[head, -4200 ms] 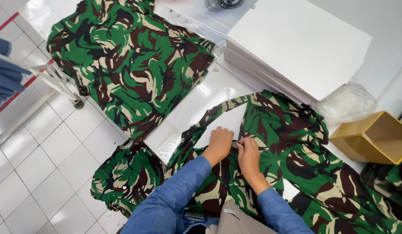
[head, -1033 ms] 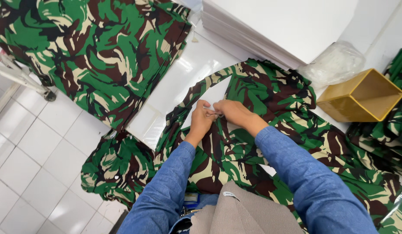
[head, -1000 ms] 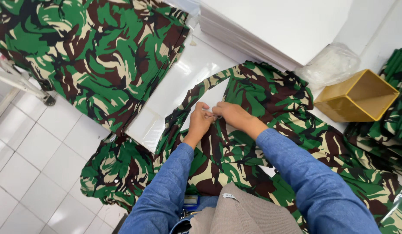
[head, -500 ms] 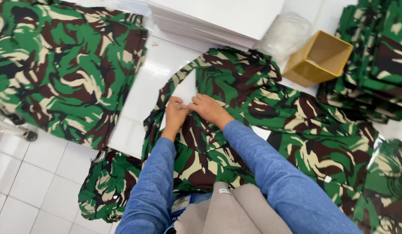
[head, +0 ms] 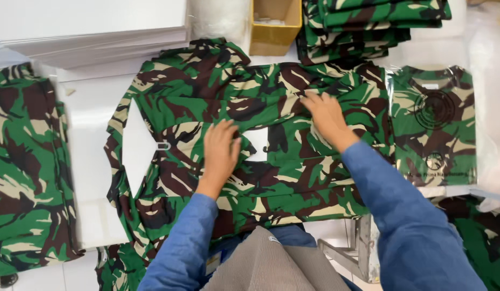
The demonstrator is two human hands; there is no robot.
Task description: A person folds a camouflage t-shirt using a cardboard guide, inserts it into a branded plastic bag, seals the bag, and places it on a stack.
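Note:
A green, brown and cream camouflage shirt lies spread flat on a white table, neck to the left. A small clip sits at the neck opening, over white card that shows through the collar. My left hand rests flat on the shirt's middle, fingers together, beside a white patch. My right hand lies flat further right on the cloth, fingers spread. Both arms wear blue sleeves. Neither hand holds anything.
A stack of white card sheets lies at the back left. A yellow cardboard box stands behind the shirt. Folded camouflage shirts are piled at the back right. A bagged folded shirt lies right. More camouflage cloth covers the left.
My hands have left the neck area. They now press flat on the shirt's body, the right one far to the right. The camera has swung right, showing the folded stack and bagged shirt.

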